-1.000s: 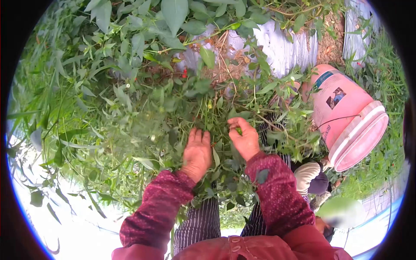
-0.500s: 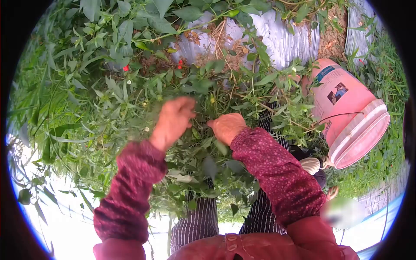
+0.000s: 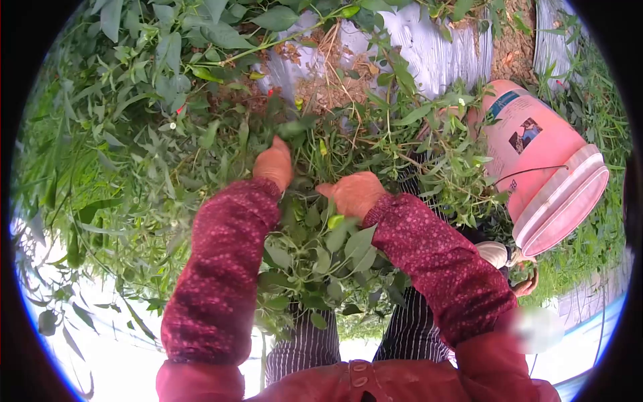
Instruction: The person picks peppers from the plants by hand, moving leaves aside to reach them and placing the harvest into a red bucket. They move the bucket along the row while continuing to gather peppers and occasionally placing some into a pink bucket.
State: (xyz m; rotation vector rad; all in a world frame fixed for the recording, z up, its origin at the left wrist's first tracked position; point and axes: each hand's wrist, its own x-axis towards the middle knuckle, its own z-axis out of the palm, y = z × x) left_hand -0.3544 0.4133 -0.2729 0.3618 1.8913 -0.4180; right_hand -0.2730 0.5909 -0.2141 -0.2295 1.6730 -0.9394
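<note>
Leafy green pepper plants (image 3: 315, 261) fill the middle in front of me. My left hand (image 3: 273, 163) reaches into the foliage, its fingers mostly hidden by leaves. Just to its right, my right hand (image 3: 353, 194) is closed among the stems, its index finger and thumb pointing left; what it grips, if anything, is hidden. A green pepper (image 3: 335, 221) shows just below my right hand. Beyond the hands a yellowish pepper (image 3: 323, 147) hangs among thin stems.
A pink bucket (image 3: 529, 144) lies tilted at the right, its rim towards the lower right. Silvery plastic sheeting (image 3: 429, 50) covers soil at the top. Another person's hand (image 3: 526, 285) shows at the lower right. Small red peppers (image 3: 181, 109) dot the upper left.
My left hand has moved forward and slightly right, deeper into the leaves. My right hand has barely moved. The leaves below the hands have shifted, and a green pepper now shows there.
</note>
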